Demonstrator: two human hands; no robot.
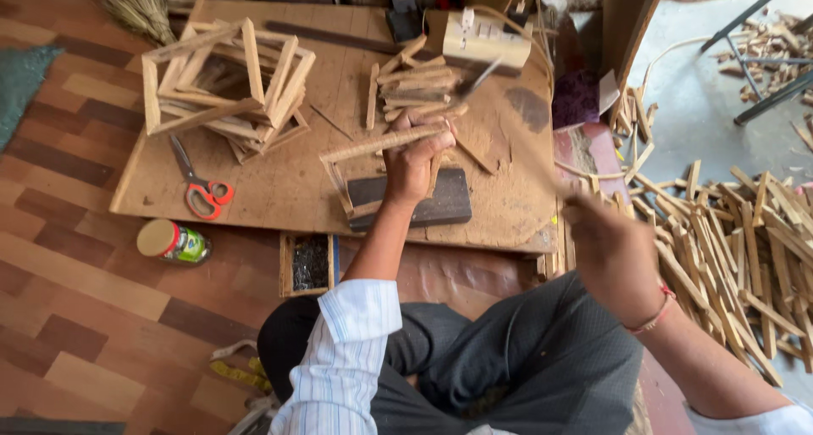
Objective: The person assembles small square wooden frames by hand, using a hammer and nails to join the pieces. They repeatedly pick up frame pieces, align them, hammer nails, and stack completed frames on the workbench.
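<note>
Fingers of the left hand point(412, 166) close around a small wooden frame point(378, 160), its top slat running left-right above the dark block point(411, 199). The right hand point(611, 253) grips a blurred hammer point(500, 117), handle slanting up-left.

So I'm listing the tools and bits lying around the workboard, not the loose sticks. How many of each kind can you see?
Scissors, red handles: 1
Dark block: 1
Jar on the floor: 1
Tray of small dark bits: 1
Power strip: 1
Stick frame held by the left hand: 1
Hammer, blurred, swung by the right hand: 1
Total: 7
</note>
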